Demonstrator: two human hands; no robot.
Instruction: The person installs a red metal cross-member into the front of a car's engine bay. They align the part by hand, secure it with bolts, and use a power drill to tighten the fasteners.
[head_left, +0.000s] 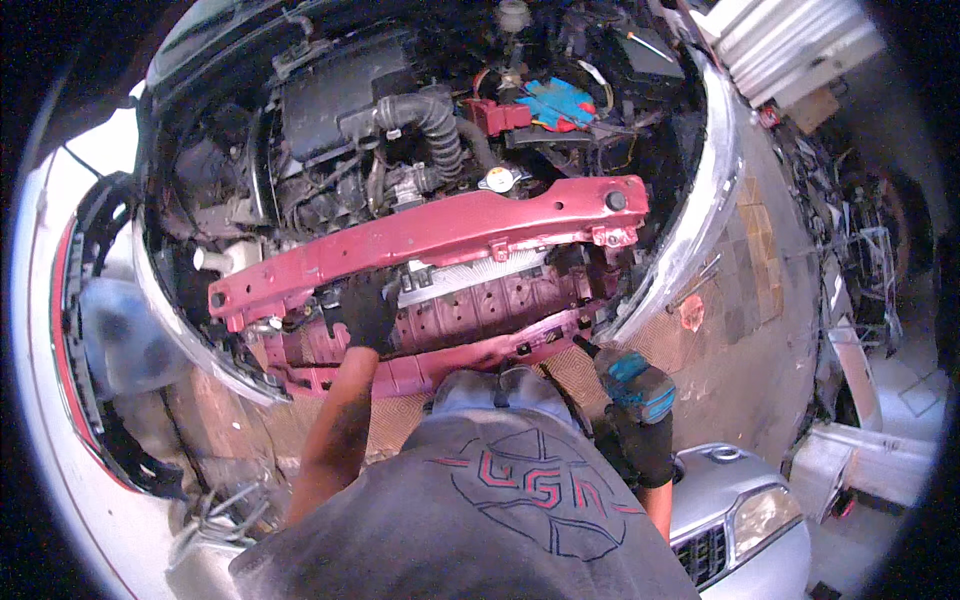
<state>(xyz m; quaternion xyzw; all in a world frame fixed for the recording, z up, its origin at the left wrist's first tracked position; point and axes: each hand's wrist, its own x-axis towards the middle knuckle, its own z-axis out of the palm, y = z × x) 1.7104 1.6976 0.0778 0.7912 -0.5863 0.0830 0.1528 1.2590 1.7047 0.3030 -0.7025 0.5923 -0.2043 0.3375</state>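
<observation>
In a black glove, my left hand [364,316] reaches in between the red upper crossbeam [430,235] and the red bumper bar [450,368] at the car's front. Its fingers are lost in the dark just below the beam, so their grip does not show. My right hand [645,445], also gloved in black, is wrapped round a teal and black cordless driver [640,385] at the right. The driver's nose points up and left, close to the bar's right end. Behind the bar runs a red perforated panel [470,308], with radiator fins above it.
The open engine bay holds a ribbed air hose [435,135], a radiator cap [502,180] and blue-red gloves [556,103]. A removed bumper [105,300] stands left. A silver car front [745,520] with headlight lies lower right. Cardboard [757,240] covers floor at right.
</observation>
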